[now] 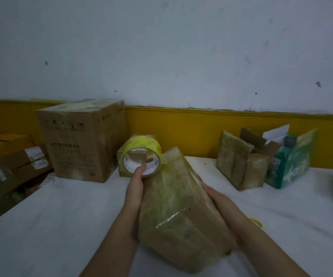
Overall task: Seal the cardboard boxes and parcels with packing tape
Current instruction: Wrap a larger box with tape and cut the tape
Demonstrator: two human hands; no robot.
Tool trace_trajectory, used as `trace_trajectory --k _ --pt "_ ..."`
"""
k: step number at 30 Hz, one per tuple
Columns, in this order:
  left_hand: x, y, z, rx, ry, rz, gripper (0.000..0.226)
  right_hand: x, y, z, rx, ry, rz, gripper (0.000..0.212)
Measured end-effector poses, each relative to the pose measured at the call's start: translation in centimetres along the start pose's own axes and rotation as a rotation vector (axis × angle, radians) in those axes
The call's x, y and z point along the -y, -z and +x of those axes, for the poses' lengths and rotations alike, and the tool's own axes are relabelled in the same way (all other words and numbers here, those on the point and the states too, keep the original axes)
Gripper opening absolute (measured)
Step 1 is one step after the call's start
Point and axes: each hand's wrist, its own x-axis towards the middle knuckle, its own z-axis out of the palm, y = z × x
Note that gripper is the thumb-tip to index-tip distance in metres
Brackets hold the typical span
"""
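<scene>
White table (pixel 61 216), blue wall. Left hand (pixel 135 189) pinches tape roll (pixel 141 154) at parcel (pixel 177 206) far-left corner; right hand (pixel 221 202) holds parcel's right side. Parcel looks fully wrapped, nearly done. Open-flap box (pixel 245 166) far-right of parcel unsealed; big carton (pixel 81 140) far-left taped.

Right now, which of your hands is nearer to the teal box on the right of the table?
Right. The right hand holds the taped parcel's right side, with the teal box beyond it to the right. The left hand is across the parcel, pinching the tape roll.
</scene>
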Motion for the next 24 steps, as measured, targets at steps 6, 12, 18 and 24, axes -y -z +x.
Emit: trace_trajectory --k 6,12,18,24 --pt "-1.2 -3.0 -0.1 0.011 -0.155 0.453 0.024 2.9 -2.0 1.2 -0.105 0.305 -0.288 0.049" --pt "0.1 -3.6 -1.8 0.082 -0.346 0.605 0.028 6.5 -3.3 2.4 -0.045 0.302 -0.6 0.029" --pt "-3.3 2.8 -0.7 -0.024 -0.71 0.639 0.023 6.4 -1.8 2.7 -0.042 0.313 -0.789 0.035" --pt "2.6 4.0 -0.5 -0.104 -0.533 0.53 0.02 6.5 0.2 1.4 -0.034 0.251 -0.579 0.031"
